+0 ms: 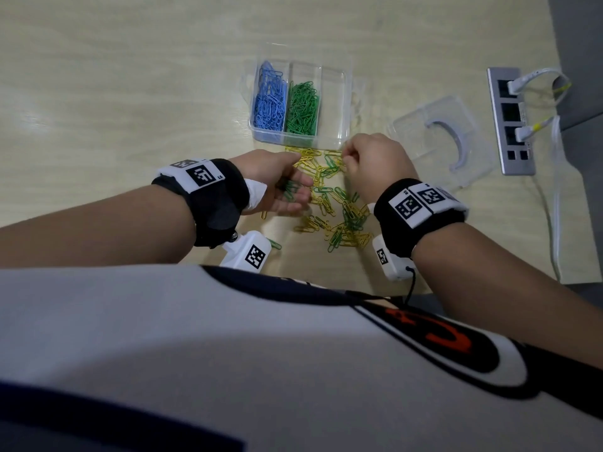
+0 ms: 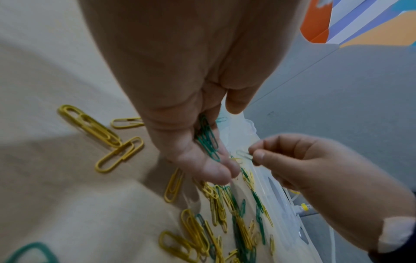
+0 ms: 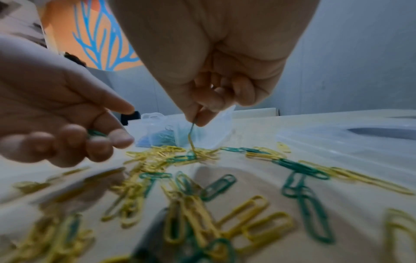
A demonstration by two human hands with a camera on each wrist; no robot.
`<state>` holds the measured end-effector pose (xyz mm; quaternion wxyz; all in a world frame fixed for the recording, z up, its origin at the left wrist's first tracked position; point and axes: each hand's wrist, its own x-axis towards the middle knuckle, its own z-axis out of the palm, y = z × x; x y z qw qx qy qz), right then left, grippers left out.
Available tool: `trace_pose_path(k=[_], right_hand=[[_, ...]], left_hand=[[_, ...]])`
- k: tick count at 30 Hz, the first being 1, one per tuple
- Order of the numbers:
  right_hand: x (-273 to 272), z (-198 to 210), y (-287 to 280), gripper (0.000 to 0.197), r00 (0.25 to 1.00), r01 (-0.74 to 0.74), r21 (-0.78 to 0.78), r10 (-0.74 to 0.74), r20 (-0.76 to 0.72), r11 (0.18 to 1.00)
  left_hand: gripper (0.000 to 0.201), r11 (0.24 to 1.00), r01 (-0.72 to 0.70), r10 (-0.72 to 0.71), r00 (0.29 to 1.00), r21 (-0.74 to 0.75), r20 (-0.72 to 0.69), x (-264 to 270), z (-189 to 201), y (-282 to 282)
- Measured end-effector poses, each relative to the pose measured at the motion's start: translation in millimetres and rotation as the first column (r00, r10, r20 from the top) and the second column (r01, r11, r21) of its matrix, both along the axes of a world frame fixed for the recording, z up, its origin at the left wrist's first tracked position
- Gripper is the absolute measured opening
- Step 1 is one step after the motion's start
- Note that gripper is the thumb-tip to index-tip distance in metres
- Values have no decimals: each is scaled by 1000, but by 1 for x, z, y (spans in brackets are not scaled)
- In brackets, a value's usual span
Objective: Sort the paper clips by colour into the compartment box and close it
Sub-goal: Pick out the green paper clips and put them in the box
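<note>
The clear compartment box [image 1: 346, 93] stands open, with blue clips [image 1: 269, 99] in its left section, green clips [image 1: 301, 109] in the middle one and nothing in the right one [image 1: 334, 102]. In front of it a mixed pile of yellow and green clips [image 1: 329, 207] lies on the table. My left hand [image 1: 293, 190] is palm up over the pile's left side, its fingers curled round a few green clips [image 2: 207, 142]. My right hand [image 1: 346, 156] pinches one clip [image 3: 192, 135] just above the pile's far edge; its colour is blurred.
The box's clear lid [image 1: 443, 141] lies on the table to the right of the box. Further right is a metal socket strip [image 1: 510, 122] with white cables [image 1: 554, 197] plugged in. A single green clip [image 1: 274, 244] lies near the table's front edge.
</note>
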<state>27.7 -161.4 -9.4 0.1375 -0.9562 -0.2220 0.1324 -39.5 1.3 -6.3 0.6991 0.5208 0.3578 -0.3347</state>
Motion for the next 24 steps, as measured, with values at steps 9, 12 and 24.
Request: trace_pose_path(k=[9,12,24], right_hand=[[-29,6,24,12,976,-148,363,196,-98,920],[-28,7,21,8,967,-173,341,225,-118,924],[2,-18,-12,23,967,90,-415,-180,-183,905]], left_hand=[[34,994,-105,105,994,12,-4,1,-2,3],[35,995,-99,99,995,1,10,-1,0,2],[47,1000,-3,3,1000,-10,-8,-2,-3,7]])
